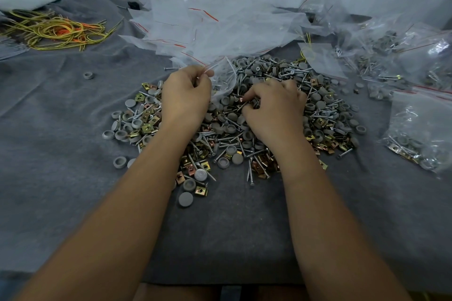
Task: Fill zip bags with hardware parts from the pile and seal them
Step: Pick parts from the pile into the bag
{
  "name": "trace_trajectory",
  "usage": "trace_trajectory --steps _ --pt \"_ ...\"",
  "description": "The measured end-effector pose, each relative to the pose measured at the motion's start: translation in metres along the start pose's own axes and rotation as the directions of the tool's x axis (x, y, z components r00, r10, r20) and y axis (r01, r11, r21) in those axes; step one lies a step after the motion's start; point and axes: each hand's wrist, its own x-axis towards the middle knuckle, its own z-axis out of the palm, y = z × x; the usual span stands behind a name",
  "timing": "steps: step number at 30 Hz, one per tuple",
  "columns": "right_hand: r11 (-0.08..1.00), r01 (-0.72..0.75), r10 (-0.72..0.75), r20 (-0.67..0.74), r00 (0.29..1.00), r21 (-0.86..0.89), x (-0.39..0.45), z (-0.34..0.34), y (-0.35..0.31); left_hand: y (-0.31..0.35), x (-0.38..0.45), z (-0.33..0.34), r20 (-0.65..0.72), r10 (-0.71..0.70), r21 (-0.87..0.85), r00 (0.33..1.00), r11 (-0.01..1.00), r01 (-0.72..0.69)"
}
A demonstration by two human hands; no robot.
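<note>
a left hand (pixel 186 91) pinches a limp, slippery zip bag (pixel 223 80) by its mouth at the pile's (pixel 244 124) far edge; the right hand (pixel 274 107) curls around small, likely sharp screws, best scooped loosely.

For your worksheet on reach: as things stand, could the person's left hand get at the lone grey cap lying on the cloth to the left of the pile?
Probably not yet. Bare cloth leaves the way to the grey cap free, but the left hand grips the zip bag.
</note>
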Motion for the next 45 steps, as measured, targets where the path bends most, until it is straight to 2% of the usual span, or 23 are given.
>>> trace_trajectory --steps 15,19,25,30,32,36,42,45 --pt "0.999 0.039 -0.04 -0.048 0.998 -0.01 0.001 0.005 0.0 0.0 -0.001 0.0 0.016 0.02 0.019 1.0 1.0 -0.02" --pt "0.996 0.057 -0.048 -0.131 0.99 0.063 0.0 0.003 -0.002 -0.001 0.0 0.0 0.021 0.021 0.017 1.0 1.0 -0.021" --pt "0.959 0.021 0.049 -0.24 0.969 0.283 0.001 -0.004 -0.007 -0.002 0.0 0.001 0.039 0.036 0.019 0.999 0.999 -0.036" --pt "0.866 0.154 0.035 -0.367 0.93 0.475 0.001 -0.008 -0.011 -0.002 -0.001 0.001 0.05 0.053 0.067 0.997 0.996 -0.057" --pt "0.855 0.216 -0.046 -0.345 0.938 0.471 -0.001 -0.007 -0.013 -0.001 -0.002 0.002 0.049 0.067 0.082 0.997 0.994 -0.07" --pt "0.912 0.256 -0.17 -0.271 0.947 0.322 -0.002 0.0 -0.011 0.003 -0.005 0.003 0.051 0.097 0.108 0.994 0.989 -0.102" --pt "0.912 0.285 -0.194 -0.305 0.932 0.293 -0.004 -0.001 -0.013 0.006 -0.009 0.004 0.132 0.176 0.117 0.976 0.974 -0.192" --pt "0.919 0.243 -0.149 -0.299 0.943 0.311 -0.006 0.001 -0.016 0.007 -0.011 0.005 0.189 0.223 0.1 0.956 0.964 -0.245"
